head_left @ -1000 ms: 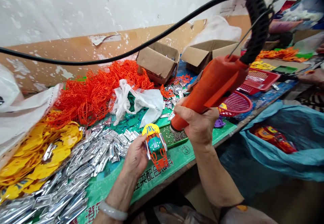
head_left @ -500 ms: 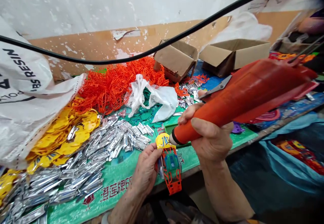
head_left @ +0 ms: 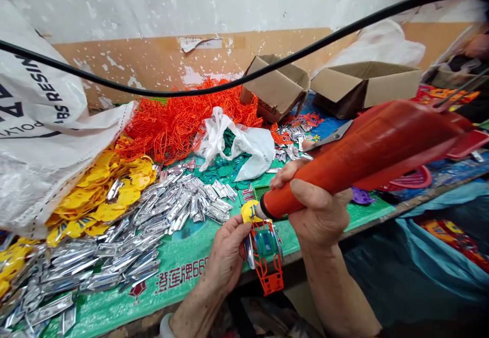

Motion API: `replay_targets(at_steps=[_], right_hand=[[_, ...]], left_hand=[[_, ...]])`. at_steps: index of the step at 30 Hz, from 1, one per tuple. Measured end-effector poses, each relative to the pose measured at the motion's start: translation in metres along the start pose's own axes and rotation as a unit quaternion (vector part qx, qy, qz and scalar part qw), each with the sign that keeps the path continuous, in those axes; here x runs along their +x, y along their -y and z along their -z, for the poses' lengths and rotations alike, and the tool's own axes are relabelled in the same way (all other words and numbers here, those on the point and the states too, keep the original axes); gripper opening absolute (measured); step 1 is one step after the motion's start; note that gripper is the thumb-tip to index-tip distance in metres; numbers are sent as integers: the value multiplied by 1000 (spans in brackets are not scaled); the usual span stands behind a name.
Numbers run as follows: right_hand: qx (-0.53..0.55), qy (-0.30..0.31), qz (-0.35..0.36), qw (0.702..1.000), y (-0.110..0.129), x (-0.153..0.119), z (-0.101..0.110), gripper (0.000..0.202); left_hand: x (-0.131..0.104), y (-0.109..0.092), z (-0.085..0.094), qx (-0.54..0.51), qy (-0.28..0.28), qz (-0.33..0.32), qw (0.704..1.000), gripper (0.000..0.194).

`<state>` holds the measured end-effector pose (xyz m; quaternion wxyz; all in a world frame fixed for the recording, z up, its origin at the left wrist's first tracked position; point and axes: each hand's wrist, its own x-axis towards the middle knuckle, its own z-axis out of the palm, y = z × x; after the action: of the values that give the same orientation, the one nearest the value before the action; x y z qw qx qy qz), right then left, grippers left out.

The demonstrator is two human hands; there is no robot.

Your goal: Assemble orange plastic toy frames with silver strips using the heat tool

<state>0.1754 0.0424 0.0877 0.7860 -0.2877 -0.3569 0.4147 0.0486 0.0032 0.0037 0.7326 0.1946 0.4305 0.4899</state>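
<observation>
My left hand (head_left: pixel 229 249) pinches the edge of a small assembly: a yellow round piece (head_left: pixel 249 210) at the top, an orange frame (head_left: pixel 270 281) below it, a green part (head_left: pixel 266 242) in the middle and silvery strips at the sides. My right hand (head_left: pixel 321 210) is wrapped round a red handheld tool (head_left: pixel 344 154) with a metal lever (head_left: pixel 330 136). The tool's narrow tip meets the yellow piece, so the contact point is partly hidden. The assembly hangs over the table's front edge.
Silver strips (head_left: pixel 191 200), yellow pieces (head_left: pixel 103 190) and orange frames (head_left: pixel 168 126) lie heaped on the left and back. Behind stand cardboard boxes (head_left: pixel 273 88) and a white bag (head_left: pixel 254 149). A black cable (head_left: pixel 244 79) crosses overhead; a blue bag (head_left: pixel 431 246) hangs at right.
The view has shifted slightly, so the table things appear a little further right. Both hands keep their holds, and the assembly sits slightly further right in view, under the tool's tip.
</observation>
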Motion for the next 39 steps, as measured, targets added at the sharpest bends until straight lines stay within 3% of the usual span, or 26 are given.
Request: replay_targets(at_steps=[16,23,28,32,39], right_hand=[[-16,6,-5,1000,-2,-1,5,13],[-3,32,-1,999,-3,-1,8,30],[-27,39,5,999,-3,-3,11,20],[-21,41,6,999,-1,-3,11,32],[-21,61,3,998,-3,-4,14,32]], left_hand=[[3,4,-3,32,-34,1,999,26],[5,8,-5,42,-45,2,998,23],[6,10,-3,43,-43,-8,998,19],[7,10,0,32,-42,-15,998,18],[5,10,-1,28,-41,-9,999,15]])
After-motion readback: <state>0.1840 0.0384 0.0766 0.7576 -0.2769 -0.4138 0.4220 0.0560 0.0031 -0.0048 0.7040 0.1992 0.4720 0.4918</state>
